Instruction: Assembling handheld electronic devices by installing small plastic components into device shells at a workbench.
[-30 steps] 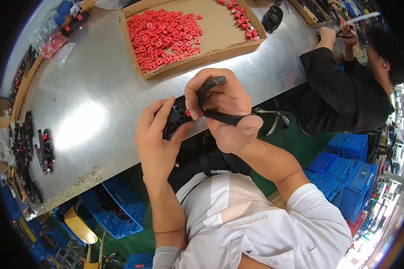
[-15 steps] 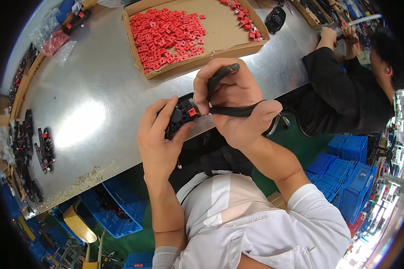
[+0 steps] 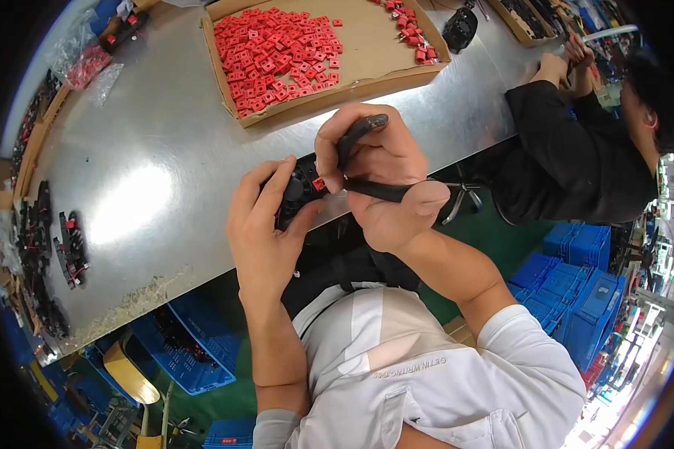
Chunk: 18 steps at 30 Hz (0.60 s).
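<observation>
My left hand [image 3: 260, 217] is closed round a black plastic part [image 3: 301, 179] that has a round, fan-like face. A small red square piece [image 3: 319, 183] sits at the part's right end. In my right hand [image 3: 386, 161] is a pair of pliers [image 3: 378, 188] with black handles, which stand spread apart. The pliers' head lies at the red piece, mostly hidden behind my right fingers, so I cannot tell whether the jaws touch it. Both hands are over the near edge of the metal table [image 3: 165, 142].
A shallow cardboard box [image 3: 367, 90] holds many red square pieces [image 3: 269, 56]. Black strip-like parts [image 3: 70, 247] lie at the left, near plastic bags [image 3: 90, 71]. Blue crates [image 3: 569, 292] stand at the right, and another blue crate [image 3: 202, 367] is below the table. A co-worker [image 3: 577, 150] sits at the right.
My right hand and the pliers have shifted slightly left and down, closer over the red piece. My left hand keeps its hold, with the part turned a little.
</observation>
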### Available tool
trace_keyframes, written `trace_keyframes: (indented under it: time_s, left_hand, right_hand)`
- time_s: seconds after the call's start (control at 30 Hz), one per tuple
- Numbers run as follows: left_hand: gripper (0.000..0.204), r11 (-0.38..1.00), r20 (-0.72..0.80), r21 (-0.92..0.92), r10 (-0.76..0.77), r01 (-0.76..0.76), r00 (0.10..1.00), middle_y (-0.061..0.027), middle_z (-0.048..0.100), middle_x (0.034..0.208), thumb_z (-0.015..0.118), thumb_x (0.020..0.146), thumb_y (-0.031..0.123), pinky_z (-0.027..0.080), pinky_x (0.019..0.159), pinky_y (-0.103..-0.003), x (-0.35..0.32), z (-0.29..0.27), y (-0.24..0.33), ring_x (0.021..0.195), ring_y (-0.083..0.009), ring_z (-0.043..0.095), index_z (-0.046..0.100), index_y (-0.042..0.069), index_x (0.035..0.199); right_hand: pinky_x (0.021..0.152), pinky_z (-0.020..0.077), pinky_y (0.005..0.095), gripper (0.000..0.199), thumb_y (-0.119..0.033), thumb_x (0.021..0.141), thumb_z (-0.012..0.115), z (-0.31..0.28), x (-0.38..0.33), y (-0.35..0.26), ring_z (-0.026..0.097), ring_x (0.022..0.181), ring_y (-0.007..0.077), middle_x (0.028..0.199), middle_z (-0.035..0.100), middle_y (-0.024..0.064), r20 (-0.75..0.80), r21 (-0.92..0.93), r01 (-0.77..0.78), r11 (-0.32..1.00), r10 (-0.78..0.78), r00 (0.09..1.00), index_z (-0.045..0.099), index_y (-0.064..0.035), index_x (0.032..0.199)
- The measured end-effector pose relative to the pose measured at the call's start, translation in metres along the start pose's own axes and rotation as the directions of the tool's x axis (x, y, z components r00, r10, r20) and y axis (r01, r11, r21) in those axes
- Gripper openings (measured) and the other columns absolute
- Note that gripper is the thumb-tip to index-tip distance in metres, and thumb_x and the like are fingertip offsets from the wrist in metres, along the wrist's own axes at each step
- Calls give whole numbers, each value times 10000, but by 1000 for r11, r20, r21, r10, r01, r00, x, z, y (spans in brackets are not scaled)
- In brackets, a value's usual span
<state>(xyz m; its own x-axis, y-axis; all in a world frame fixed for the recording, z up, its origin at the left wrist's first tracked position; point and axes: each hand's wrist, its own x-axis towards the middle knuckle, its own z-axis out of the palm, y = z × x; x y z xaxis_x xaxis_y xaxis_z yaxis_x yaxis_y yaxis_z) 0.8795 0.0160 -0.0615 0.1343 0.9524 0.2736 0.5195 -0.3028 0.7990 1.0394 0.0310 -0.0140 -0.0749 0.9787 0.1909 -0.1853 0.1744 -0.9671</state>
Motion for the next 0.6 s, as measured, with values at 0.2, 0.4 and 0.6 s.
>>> trace_keyframes:
  time_s: [0.2,0.4,0.6]
  left_hand:
    - [652,994,-4,99,47,-46,999,-137,633,1167,850,656,36,505,891,-407,8,-6,-3,1045,-335,618,654,74,1277]
    - [681,997,23,41,-73,72,997,-159,637,1180,858,660,66,494,924,-425,16,-23,13,1077,-365,607,625,44,1299]
    - [606,976,521,-169,206,-136,828,-156,622,1245,826,724,206,469,994,-444,78,-64,-8,1160,-358,574,626,43,1273]
  right_hand:
    - [607,401,275,1125,-989,690,367,4,10,0,492,678,163,873,554,126,-4,-6,-8,1000,8,1000,498,52,1098]
    - [551,366,302,895,-855,802,510,-1,9,-1,463,611,162,714,485,76,57,43,129,991,-131,990,539,34,909]
    - [448,410,354,673,-586,839,715,10,47,-16,503,496,257,672,496,92,599,420,422,803,-595,536,636,77,914]
